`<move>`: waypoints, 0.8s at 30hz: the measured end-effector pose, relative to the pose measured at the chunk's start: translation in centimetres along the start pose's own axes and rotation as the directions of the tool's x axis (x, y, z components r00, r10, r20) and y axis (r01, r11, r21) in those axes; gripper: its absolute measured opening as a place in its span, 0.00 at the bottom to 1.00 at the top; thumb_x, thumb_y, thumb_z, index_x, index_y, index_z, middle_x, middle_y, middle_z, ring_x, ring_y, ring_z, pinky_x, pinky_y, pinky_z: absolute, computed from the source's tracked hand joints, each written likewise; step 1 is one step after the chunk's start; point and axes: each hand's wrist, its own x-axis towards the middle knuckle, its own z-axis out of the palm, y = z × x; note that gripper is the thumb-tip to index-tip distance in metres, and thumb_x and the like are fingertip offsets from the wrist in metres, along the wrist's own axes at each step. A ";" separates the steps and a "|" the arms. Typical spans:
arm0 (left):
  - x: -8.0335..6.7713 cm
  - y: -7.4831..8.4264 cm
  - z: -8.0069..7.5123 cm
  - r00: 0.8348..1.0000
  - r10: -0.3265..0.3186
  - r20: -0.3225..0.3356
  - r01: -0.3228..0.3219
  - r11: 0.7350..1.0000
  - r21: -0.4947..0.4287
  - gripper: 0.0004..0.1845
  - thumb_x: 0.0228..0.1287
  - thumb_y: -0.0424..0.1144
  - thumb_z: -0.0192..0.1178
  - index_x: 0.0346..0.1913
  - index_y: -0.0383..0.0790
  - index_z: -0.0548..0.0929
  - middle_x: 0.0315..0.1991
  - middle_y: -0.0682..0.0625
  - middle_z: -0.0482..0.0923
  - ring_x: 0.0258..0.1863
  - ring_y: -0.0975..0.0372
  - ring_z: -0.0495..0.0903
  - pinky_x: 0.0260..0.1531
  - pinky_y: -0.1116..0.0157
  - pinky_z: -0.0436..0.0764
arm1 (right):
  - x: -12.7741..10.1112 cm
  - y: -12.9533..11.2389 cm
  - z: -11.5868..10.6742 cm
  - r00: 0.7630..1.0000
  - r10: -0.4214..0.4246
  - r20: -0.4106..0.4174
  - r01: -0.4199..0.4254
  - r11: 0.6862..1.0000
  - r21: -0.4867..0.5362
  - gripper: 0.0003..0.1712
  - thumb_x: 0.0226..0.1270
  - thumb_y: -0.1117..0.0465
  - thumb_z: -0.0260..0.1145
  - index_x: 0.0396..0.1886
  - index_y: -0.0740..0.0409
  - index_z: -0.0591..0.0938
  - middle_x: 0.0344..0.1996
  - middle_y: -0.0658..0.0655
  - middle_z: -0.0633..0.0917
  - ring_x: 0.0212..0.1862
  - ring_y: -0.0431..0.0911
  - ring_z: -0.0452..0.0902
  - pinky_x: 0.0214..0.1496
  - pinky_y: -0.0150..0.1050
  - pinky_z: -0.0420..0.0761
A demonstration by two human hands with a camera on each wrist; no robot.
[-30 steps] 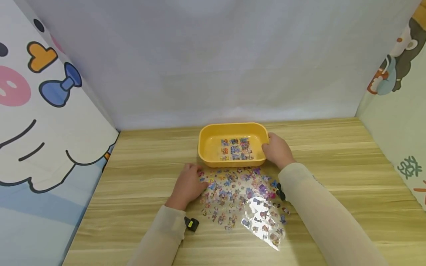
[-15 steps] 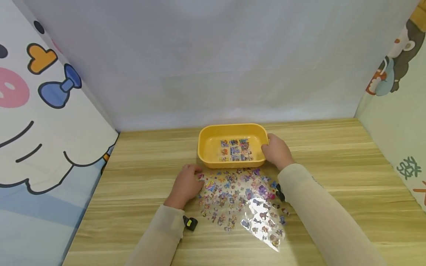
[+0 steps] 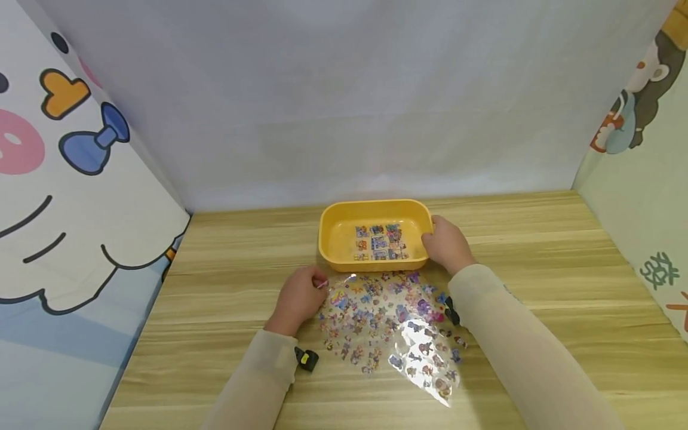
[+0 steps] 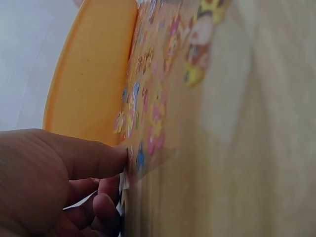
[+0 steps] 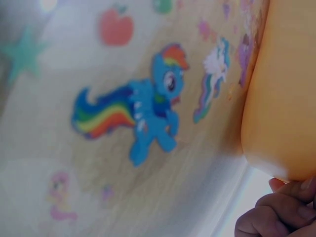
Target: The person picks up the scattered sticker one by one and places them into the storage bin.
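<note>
Clear sticker sheets (image 3: 371,322) printed with many small colourful figures lie on the wooden table in front of a yellow plastic basin (image 3: 376,266). With thumb and fingers, my left hand (image 3: 298,298) pinches the far left corner of a sheet; the left wrist view shows that corner lifted a little between thumb and fingertips. My right hand (image 3: 449,243) grips the basin's right end at the rim, thumb toward the near side. Inside the basin lie several more stickers (image 3: 379,242). In the right wrist view a blue pony sticker (image 5: 148,103) shows large.
A white cloth wall (image 3: 344,107) stands behind the table (image 3: 242,251). Cartoon-printed panels rise on the left (image 3: 86,227) and right (image 3: 639,197). Black wrist devices (image 3: 307,359) sit by both sleeves. Bright glare covers the sheet's near right part.
My left hand has drawn back slightly to the left, its fingers coming together on the sheet's corner and raising it. The right hand and basin stay nearly still.
</note>
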 end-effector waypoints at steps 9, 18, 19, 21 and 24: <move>0.1 -0.5 -0.8 0.999 0.031 0.038 -0.029 0.998 -0.057 0.02 0.67 0.36 0.67 0.36 0.43 0.87 0.33 0.52 0.82 0.35 0.59 0.78 0.41 0.57 0.79 | 0.1 0.1 0.1 1.000 -0.021 -0.013 0.021 1.000 -0.003 0.34 0.79 0.59 0.51 0.78 0.69 0.59 0.68 0.71 0.73 0.55 0.59 0.76 0.62 0.56 0.76; 0.0 -0.7 -1.3 0.998 0.052 0.042 -0.048 0.995 -0.090 0.05 0.70 0.37 0.65 0.36 0.45 0.90 0.34 0.54 0.84 0.34 0.61 0.79 0.40 0.57 0.79 | 0.2 0.1 0.0 1.000 -0.029 -0.012 0.029 1.000 -0.008 0.33 0.79 0.59 0.51 0.78 0.70 0.60 0.64 0.71 0.75 0.52 0.59 0.77 0.58 0.54 0.78; 0.0 -0.7 -1.3 0.998 0.055 0.043 -0.051 0.995 -0.090 0.05 0.70 0.37 0.65 0.36 0.44 0.90 0.34 0.54 0.84 0.33 0.61 0.78 0.39 0.57 0.79 | 0.2 0.1 0.0 1.000 -0.028 -0.011 0.028 1.000 -0.009 0.33 0.79 0.59 0.50 0.78 0.70 0.60 0.65 0.71 0.75 0.52 0.59 0.77 0.59 0.54 0.78; 0.0 -0.7 -1.4 0.998 0.054 0.041 -0.050 0.994 -0.095 0.05 0.70 0.37 0.65 0.36 0.44 0.90 0.34 0.53 0.84 0.33 0.61 0.78 0.38 0.58 0.78 | 0.2 0.2 0.1 1.000 -0.025 -0.009 0.025 1.000 -0.013 0.34 0.79 0.59 0.50 0.78 0.70 0.59 0.66 0.71 0.74 0.53 0.59 0.77 0.60 0.55 0.77; -0.2 -0.6 -1.6 0.998 0.050 0.042 -0.046 0.994 -0.100 0.06 0.71 0.38 0.64 0.38 0.43 0.90 0.35 0.53 0.85 0.33 0.61 0.78 0.39 0.58 0.78 | 0.2 0.2 0.0 1.000 -0.019 -0.005 0.019 1.000 -0.014 0.34 0.79 0.59 0.50 0.78 0.70 0.59 0.68 0.72 0.73 0.55 0.60 0.76 0.62 0.56 0.77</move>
